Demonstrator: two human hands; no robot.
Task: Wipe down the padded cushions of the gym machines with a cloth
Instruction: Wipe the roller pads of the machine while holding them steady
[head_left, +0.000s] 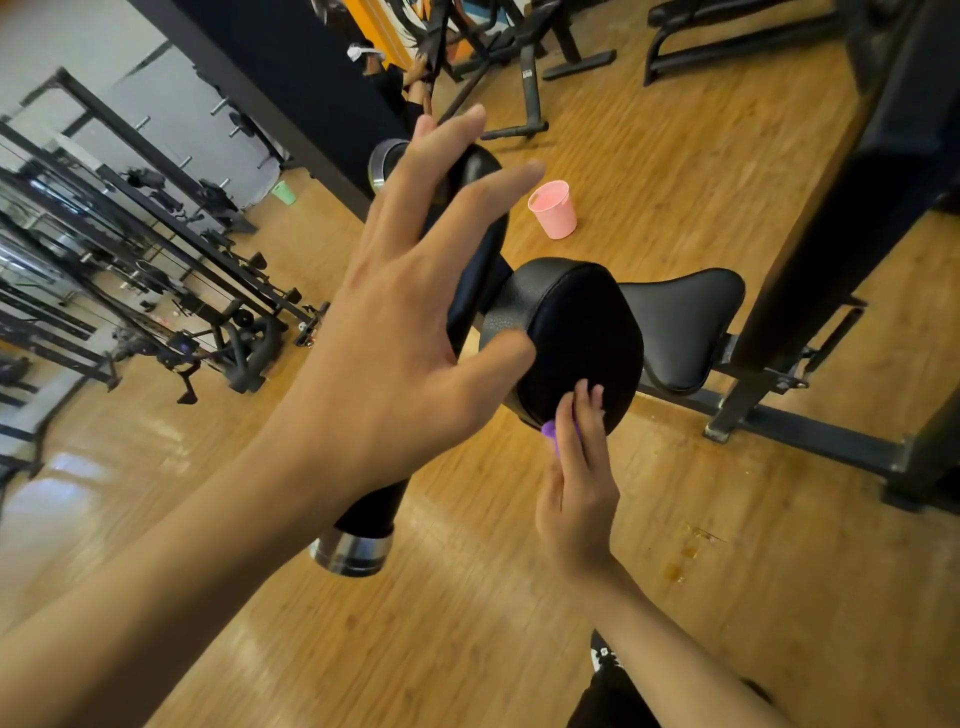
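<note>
Right hand (576, 478), fingers straight, presses purple cloth (550, 431) flat on round black cushion (582, 332) at its 6 o'clock edge. Left hand (400, 322), fingers spread, holds nothing at cushion's 9 o'clock.

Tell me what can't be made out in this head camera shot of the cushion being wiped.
All in the head view:
purple cloth: only a corner shows, the right hand covers the rest.
roller pad: its middle is behind the left hand.
pink cup: contents too blurred to tell.
round cushion: its far side faces away from the camera.
</note>
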